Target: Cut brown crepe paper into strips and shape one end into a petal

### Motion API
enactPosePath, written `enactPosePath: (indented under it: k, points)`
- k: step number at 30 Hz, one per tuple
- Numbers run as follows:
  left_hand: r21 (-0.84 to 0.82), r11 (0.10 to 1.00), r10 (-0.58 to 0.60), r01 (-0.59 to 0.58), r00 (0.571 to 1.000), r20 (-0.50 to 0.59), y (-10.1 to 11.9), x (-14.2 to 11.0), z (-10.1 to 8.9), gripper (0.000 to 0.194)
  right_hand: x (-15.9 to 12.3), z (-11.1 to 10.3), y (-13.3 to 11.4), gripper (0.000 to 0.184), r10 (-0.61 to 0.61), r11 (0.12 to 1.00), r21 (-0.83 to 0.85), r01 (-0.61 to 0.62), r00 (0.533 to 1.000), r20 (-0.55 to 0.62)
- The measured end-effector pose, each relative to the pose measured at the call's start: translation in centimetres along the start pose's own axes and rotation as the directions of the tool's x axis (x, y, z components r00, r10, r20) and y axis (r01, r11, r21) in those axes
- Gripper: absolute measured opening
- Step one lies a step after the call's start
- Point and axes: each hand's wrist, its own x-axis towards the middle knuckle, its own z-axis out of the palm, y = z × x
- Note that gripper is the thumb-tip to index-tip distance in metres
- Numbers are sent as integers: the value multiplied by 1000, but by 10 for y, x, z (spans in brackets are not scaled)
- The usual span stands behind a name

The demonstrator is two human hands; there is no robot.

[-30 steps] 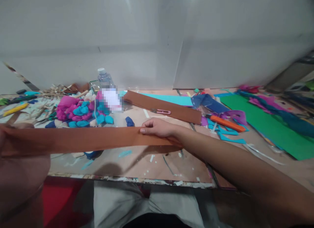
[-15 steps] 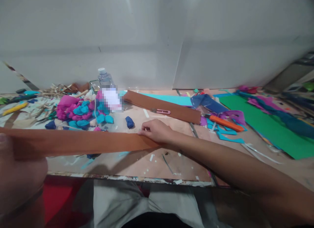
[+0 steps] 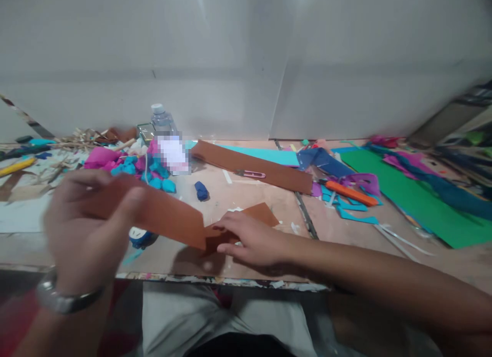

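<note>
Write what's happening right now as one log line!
left hand: gripping brown strip | right hand: low over brown piece, contact unclear | pink cutter: on brown sheet | bottle: standing

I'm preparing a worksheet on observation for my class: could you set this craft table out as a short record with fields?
left hand: holds a raised brown strip; hand blurred
right hand: low over the table; hand beside a brown piece, grip unclear
join between strip and piece: cannot tell
pink tool: the tool lies on a longer brown band
orange tool: the tool lies right of that band
bottle: upright, white-capped bottle near the wall
</note>
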Motion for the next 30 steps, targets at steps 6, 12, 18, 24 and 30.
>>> enactPosePath:
  k: [6,12,18,24,30]
  points:
    - [-234,962,65,142,713,698,35,-25,60,24,-11,-9,6,61,183,546,816,-191,977,107]
    - [-93,994,40,65,567,822,11,-42,75,27,-16,-18,24,54,377,446,882,-150,926,-33]
    - [74,991,-30,-114,354,935,-14,-59,80,33,-15,-32,53,40,450,462,869,-175,891,-60]
    - [19,994,12,-105,290,957,-8,-63,60,30,-11,-44,61,41,426,539,826,-165,899,-98]
    - [70,996,-52,-49,301,952,-3,-74,51,15,1,-52,44,32,118,819,557,-138,990,72]
